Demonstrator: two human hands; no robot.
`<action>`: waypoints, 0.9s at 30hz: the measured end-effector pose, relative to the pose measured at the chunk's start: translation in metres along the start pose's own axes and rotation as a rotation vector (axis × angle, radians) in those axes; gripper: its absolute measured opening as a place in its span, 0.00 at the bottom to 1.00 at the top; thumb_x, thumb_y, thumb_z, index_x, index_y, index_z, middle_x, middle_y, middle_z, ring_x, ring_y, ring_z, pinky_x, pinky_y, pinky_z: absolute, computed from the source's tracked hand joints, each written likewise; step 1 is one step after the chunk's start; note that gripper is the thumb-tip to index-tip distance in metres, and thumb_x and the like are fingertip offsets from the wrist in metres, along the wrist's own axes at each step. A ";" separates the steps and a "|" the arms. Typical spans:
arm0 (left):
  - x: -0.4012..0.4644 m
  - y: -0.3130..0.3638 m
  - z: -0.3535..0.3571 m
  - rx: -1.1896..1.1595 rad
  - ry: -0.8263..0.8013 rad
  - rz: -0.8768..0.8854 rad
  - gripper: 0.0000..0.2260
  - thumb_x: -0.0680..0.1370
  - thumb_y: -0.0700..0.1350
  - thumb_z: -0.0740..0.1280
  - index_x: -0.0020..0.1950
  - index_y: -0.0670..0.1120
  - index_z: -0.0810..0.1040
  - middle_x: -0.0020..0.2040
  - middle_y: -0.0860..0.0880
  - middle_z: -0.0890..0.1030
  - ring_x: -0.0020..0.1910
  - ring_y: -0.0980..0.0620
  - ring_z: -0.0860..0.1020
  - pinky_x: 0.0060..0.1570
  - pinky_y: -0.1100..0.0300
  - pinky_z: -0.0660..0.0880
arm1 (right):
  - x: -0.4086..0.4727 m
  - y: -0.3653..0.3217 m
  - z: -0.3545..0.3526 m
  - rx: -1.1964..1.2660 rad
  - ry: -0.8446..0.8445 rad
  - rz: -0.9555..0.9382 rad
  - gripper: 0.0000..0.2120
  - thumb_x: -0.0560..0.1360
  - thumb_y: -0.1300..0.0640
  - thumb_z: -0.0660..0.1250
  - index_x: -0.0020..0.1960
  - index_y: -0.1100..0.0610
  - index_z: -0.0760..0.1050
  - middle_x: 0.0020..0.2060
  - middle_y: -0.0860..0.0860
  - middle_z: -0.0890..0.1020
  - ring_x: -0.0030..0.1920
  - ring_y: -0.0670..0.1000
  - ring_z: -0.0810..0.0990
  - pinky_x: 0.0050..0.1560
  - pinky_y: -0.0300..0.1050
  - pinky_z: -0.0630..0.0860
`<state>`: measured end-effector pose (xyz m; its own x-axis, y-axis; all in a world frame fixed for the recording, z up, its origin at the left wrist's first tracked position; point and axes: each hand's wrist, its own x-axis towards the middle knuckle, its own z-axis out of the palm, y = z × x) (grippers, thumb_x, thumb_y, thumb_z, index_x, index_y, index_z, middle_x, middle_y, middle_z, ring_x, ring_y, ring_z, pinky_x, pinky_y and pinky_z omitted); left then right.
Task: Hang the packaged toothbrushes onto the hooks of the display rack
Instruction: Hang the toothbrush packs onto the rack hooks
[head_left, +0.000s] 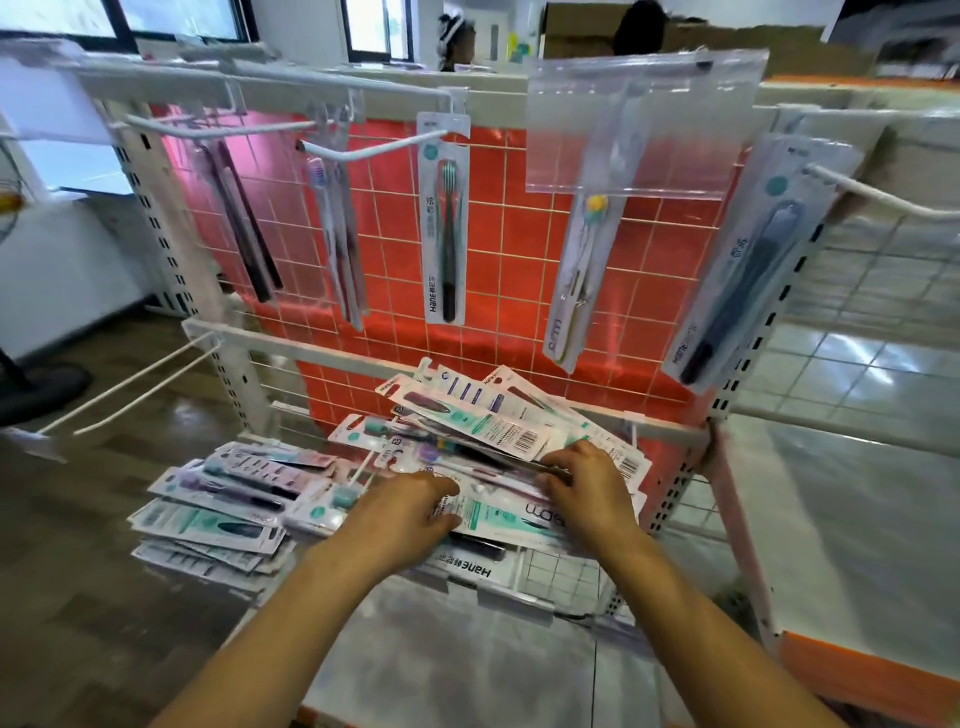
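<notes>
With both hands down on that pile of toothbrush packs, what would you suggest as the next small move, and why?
Probably lift one pack from the pile: the left hand and right hand rest on it, apparently sorting, and the hook above looks bare toward its tip.

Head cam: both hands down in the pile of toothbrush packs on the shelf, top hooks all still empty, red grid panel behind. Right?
Not quite. The top hooks are not empty: the head view shows packs already hanging there, such as the Hane pack. The rest holds: left hand and right hand are in the pile, with the red grid panel behind.
</notes>
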<state>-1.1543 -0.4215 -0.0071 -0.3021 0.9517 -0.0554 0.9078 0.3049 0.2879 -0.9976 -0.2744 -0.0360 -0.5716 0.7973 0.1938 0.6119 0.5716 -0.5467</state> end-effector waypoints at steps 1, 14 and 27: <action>0.000 0.000 0.000 0.000 0.002 0.002 0.10 0.77 0.53 0.64 0.54 0.49 0.76 0.47 0.49 0.81 0.43 0.51 0.78 0.45 0.54 0.76 | 0.000 0.000 0.000 -0.008 0.008 -0.009 0.12 0.75 0.56 0.67 0.58 0.55 0.79 0.50 0.51 0.77 0.54 0.52 0.73 0.51 0.44 0.69; -0.008 0.003 0.003 -0.079 0.032 0.035 0.17 0.78 0.52 0.63 0.67 0.52 0.72 0.59 0.50 0.78 0.54 0.51 0.77 0.52 0.58 0.74 | -0.017 0.002 -0.003 0.243 0.177 -0.117 0.05 0.70 0.68 0.70 0.45 0.64 0.83 0.41 0.55 0.81 0.42 0.50 0.75 0.44 0.41 0.71; -0.012 0.022 0.010 -0.750 0.053 0.013 0.22 0.73 0.54 0.70 0.64 0.57 0.68 0.53 0.54 0.79 0.52 0.57 0.78 0.54 0.55 0.76 | -0.060 -0.038 -0.019 0.901 0.086 0.121 0.09 0.71 0.69 0.68 0.39 0.56 0.79 0.37 0.50 0.81 0.36 0.40 0.78 0.39 0.33 0.75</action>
<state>-1.1281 -0.4256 -0.0093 -0.3234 0.9462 -0.0066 0.4751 0.1684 0.8637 -0.9761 -0.3409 -0.0110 -0.4665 0.8743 0.1342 -0.0146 0.1440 -0.9895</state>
